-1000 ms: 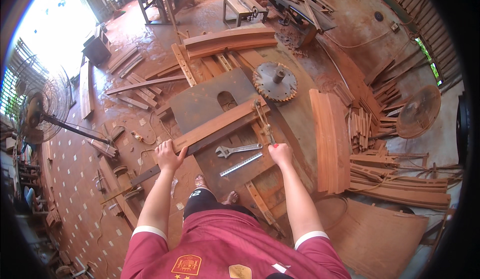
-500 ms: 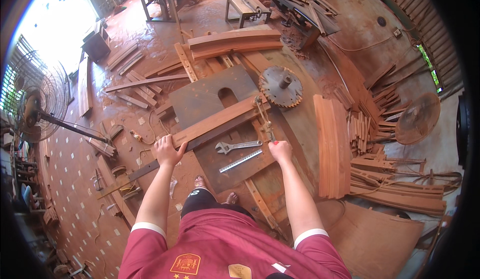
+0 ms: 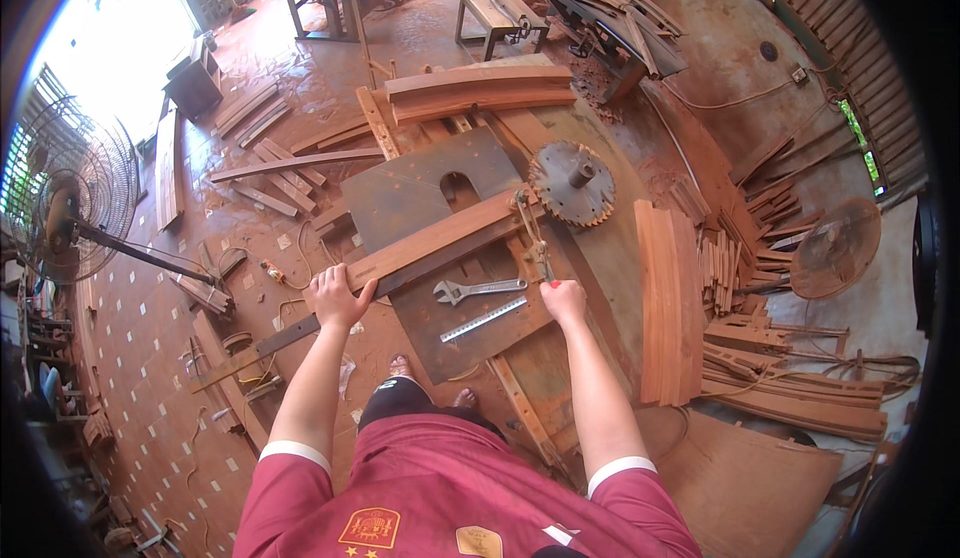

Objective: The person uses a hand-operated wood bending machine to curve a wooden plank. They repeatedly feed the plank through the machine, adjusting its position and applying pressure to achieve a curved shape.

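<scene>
My left hand (image 3: 338, 296) is closed round the left end of a straight wooden board (image 3: 430, 242), thumb on the near side. This board lies along a dark metal bar, across the brown metal saw table (image 3: 395, 198). At its right end sits a metal clamp (image 3: 530, 220); my right hand (image 3: 564, 301) is closed on the clamp's handle, where a bit of red shows. Between my hands an adjustable wrench (image 3: 480, 290) and a steel ruler (image 3: 484, 319) lie on the table. A toothed circular saw blade (image 3: 558, 190) lies beyond the clamp, to the right of a slot in the table.
Curved wooden pieces are stacked at the table's far edge (image 3: 480, 93) and on its right side (image 3: 668, 303). Two standing fans flank the workspace, one left (image 3: 70, 208) and one right (image 3: 836, 248). Wood strips (image 3: 285, 173) litter the floor at left.
The view has shifted slightly, so the table and blade appear a little further right. Both hands keep their places on the board and the clamp handle.
</scene>
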`<state>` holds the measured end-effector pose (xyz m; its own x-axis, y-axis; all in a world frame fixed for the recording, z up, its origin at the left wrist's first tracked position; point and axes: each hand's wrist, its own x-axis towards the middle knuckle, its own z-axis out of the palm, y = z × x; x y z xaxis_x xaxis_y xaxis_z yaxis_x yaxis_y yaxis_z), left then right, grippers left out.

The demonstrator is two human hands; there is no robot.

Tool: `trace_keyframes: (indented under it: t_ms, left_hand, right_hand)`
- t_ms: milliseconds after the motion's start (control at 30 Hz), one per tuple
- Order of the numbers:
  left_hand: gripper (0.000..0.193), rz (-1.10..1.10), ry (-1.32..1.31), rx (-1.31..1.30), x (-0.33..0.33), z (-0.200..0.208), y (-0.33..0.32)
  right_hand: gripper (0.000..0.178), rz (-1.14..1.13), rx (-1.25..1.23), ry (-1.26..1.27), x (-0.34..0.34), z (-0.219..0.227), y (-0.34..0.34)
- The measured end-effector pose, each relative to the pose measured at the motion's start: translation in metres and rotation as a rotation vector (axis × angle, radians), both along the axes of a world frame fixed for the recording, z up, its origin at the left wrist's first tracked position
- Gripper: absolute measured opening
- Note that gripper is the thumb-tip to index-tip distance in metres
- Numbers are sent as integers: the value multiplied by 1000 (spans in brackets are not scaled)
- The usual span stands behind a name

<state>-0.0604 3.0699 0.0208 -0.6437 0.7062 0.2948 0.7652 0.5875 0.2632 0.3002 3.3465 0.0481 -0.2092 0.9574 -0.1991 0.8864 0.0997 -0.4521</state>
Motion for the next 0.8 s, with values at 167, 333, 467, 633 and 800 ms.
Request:
trace_keyframes:
  t_ms: [167,333,467,633,800]
  left_hand:
    - [67,9,-26,-43,-5,11,6]
    - [64,4,44,3,-16,2,6]
    - [63,0,33,2,-19,4,12]
    - [63,11,22,-14,-25,8,13]
    - [69,28,-21,-62,-33,1,13]
  right_hand:
    - [38,-36,-14,-11,-10,5,2]
    - [38,-21,-26,-13,-19,13,2]
    - [39,-41,12,-36,-22,7,5]
    - [38,-33,32,-23,-29,3,8]
    - [36,-66,3,-19,-37,5,8]
